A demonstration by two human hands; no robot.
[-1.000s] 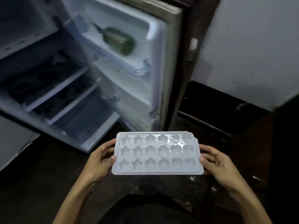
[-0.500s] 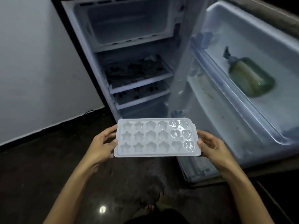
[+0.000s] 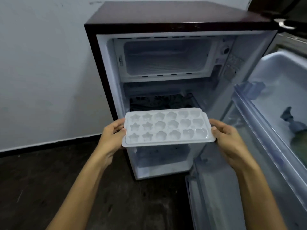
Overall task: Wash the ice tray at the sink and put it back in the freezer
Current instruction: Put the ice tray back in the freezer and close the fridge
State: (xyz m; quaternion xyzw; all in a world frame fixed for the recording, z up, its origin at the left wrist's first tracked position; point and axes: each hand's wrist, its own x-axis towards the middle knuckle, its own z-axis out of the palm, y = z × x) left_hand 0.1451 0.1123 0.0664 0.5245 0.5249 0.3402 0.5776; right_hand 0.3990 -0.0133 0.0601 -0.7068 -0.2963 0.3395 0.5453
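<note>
A white ice tray [image 3: 167, 127] with star, flower and heart moulds is held level in front of a small open fridge [image 3: 166, 19]. My left hand [image 3: 111, 136] grips its left short edge, thumb on top. My right hand [image 3: 227, 138] grips its right short edge the same way. The freezer compartment [image 3: 166, 58] sits at the top of the fridge, open and empty, above and behind the tray. The tray hides part of the fridge's lower shelves.
The fridge door [image 3: 274, 122] hangs open at the right, with a green bottle [image 3: 297, 138] lying in its shelf. A white wall [image 3: 41, 72] stands at the left. The floor [image 3: 41, 180] is dark.
The view has swung left and up, from the door shelf to the whole fridge front. Both hands have lifted the tray further up toward the fridge, keeping the same grip.
</note>
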